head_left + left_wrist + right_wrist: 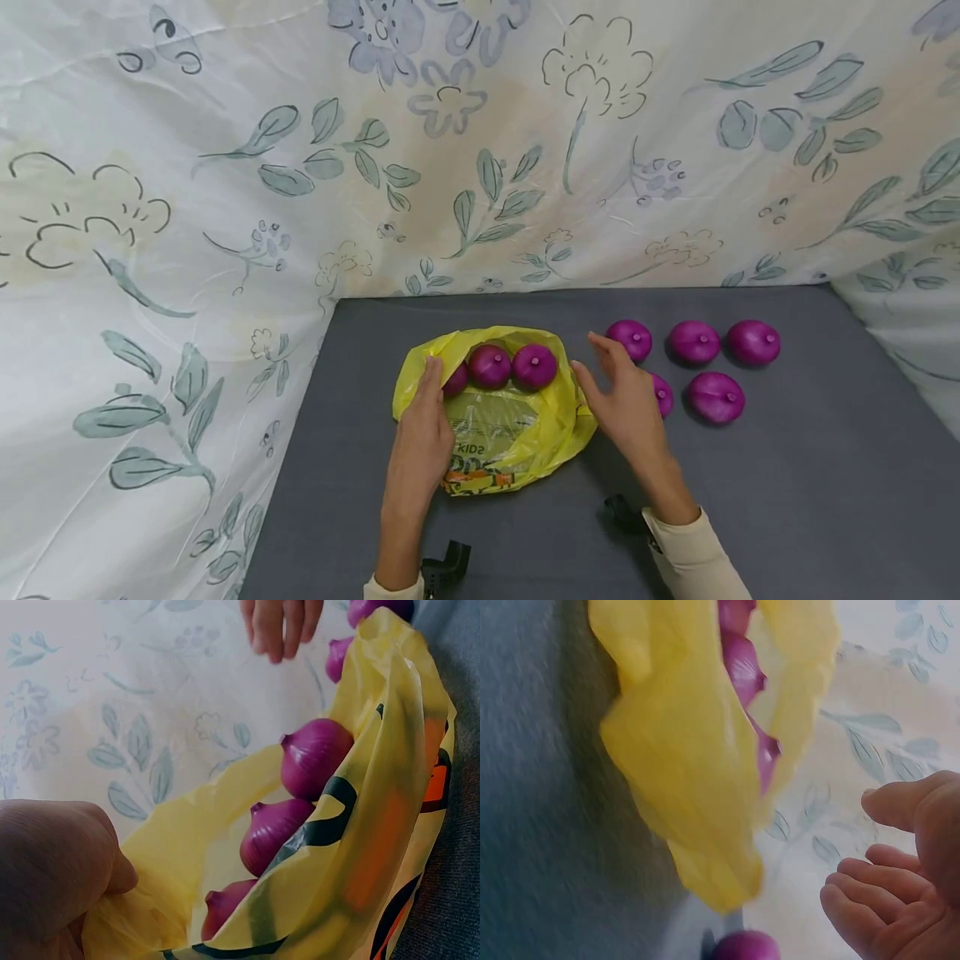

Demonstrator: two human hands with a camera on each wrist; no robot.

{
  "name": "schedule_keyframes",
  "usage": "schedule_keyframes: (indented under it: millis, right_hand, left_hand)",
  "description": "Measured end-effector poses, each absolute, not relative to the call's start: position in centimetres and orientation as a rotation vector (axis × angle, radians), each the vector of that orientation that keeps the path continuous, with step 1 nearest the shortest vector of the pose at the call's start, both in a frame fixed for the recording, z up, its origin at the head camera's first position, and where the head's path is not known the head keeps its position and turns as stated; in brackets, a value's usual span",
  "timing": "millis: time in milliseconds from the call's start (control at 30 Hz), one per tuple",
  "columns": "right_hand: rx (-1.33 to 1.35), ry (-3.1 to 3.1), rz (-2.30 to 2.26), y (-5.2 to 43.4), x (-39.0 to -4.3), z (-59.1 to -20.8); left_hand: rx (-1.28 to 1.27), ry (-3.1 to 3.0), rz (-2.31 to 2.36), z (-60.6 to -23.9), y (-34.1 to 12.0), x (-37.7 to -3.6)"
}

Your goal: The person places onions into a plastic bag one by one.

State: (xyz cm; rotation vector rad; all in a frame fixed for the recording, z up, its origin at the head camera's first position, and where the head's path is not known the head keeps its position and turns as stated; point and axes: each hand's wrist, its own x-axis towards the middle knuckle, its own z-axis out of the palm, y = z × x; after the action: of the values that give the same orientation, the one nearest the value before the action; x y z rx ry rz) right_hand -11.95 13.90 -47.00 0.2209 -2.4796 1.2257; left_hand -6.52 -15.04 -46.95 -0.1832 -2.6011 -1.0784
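A yellow plastic bag (558, 454) with dark and orange printing lies on the dark table, its mouth spread wide. Three purple onions (535, 367) show inside the mouth. My left hand (424, 433) holds the bag's left rim, the thin plastic pinched between thumb and fingers in the left wrist view. Beside the bag's right edge is my right hand (626, 408), thumb and fingers apart with nothing between them. It partly covers a loose onion (663, 395) on the table, and its fingertips overlap the edge of another onion (630, 337).
More onions (716, 397) sit loose on the grey tabletop (810, 483), to the right of my right hand. A floral-patterned cloth (510, 225) rises behind the table and along both sides. Black straps with mounts (446, 567) are on my wrists.
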Motion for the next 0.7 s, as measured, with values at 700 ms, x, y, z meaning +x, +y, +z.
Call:
schedule_keyframes:
  millis: [700]
  right_hand:
    - [-0.298,-2.235,1.26,23.8,-10.9,-42.7]
  left_hand:
    - [-0.186,-2.599,-1.115,-46.9,-15.4,-6.6]
